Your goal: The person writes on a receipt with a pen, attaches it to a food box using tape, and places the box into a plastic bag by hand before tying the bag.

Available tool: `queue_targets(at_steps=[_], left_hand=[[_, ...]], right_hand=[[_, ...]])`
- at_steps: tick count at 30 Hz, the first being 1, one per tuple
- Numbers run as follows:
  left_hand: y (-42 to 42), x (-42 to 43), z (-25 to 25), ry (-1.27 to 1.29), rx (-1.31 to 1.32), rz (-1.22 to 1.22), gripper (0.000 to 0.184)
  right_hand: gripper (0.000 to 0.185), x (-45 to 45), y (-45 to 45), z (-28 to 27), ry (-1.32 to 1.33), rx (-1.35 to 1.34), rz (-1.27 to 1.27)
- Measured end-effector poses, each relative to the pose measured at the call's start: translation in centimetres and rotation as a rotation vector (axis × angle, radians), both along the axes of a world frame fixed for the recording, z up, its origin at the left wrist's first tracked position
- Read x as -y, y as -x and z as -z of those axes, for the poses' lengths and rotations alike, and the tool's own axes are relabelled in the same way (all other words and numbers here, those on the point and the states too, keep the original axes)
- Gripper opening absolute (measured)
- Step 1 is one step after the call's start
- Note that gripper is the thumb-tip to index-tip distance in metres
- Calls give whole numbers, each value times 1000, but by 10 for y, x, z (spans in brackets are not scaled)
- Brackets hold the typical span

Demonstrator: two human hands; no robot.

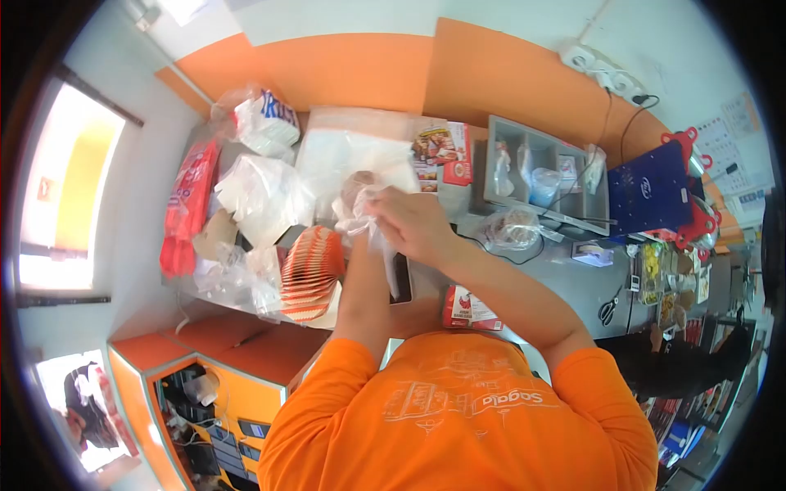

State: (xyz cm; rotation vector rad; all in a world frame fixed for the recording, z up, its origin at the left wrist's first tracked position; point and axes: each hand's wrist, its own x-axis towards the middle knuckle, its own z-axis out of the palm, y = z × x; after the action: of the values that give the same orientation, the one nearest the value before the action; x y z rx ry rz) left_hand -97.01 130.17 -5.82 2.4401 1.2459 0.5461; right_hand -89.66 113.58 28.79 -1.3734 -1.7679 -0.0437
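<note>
My left hand [358,190] is over the steel counter, covered by thin, clear, crumpled plastic that looks like a disposable glove [366,214]. Its fingers are blurred under the plastic. My right hand [411,225] pinches the glove close to my left wrist, and a loose strip hangs beside the forearm. Beyond both hands lies a stack of white paper sheets [360,135]. Orange-and-white striped paper sleeves [313,274] stand fanned out left of my left forearm. A dark phone-like object [401,278] lies below my right hand, partly hidden.
Plastic bags [264,196] and red packs [190,209] crowd the left. Printed leaflets [442,151], a grey divided bin [532,168] and a blue board [651,190] line the back. Scissors [608,311] lie right; a red-and-white box [471,309] sits near my body. Another person [655,360] is far right.
</note>
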Motion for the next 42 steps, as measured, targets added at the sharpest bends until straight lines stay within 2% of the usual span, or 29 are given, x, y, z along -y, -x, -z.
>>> queue_targets(at_steps=[2,4,6,9,10,12,15,18,21,24,26,28,31,33,35,37,39,41,42], left_hand=[[-5,8,1,16,-48,-44,60],[-16,12,-2,5,-99,-113,64],[-30,10,-3,-38,-144,-206,68],[-40,21,-3,-137,-237,-328,74],[-31,39,-22,-29,-245,-264,78],[-13,73,-59,191,-259,-149,85],[10,97,-42,59,-385,37,76],[46,91,27,295,-158,125,59],[75,130,17,218,313,124,39],[104,171,-17,469,204,23,34],[122,193,-26,901,571,-188,25],[129,230,-80,1013,682,-511,21],[103,285,-191,1016,713,-341,25],[58,329,-263,1252,524,-15,25],[-1,389,-317,1383,335,359,23],[-51,450,-339,1234,256,602,24],[-77,475,-334,1410,187,531,25],[-89,491,-314,1495,236,506,20],[-92,499,-305,1549,256,498,18]], right_hand=[[13,31,-6,-43,-51,-284,176],[2,57,-37,-33,185,-737,313],[17,93,-71,-25,361,-1073,354],[22,156,-89,-14,513,-1312,336],[23,178,-100,2,609,-1244,328],[20,210,-96,-7,662,-1310,366],[16,250,-95,2,651,-1368,395],[12,286,-97,12,630,-1374,426],[25,314,-91,18,572,-1366,415],[31,345,-86,23,551,-1412,388],[34,360,-83,20,523,-1498,374],[37,383,-83,26,514,-1507,385],[42,421,-87,36,495,-1412,440],[43,436,-86,21,494,-1377,445],[42,454,-86,34,417,-1292,436],[40,465,-83,44,367,-1223,447],[32,490,-93,18,362,-891,395],[24,513,-106,16,329,-898,333],[19,529,-107,21,317,-1076,305]])
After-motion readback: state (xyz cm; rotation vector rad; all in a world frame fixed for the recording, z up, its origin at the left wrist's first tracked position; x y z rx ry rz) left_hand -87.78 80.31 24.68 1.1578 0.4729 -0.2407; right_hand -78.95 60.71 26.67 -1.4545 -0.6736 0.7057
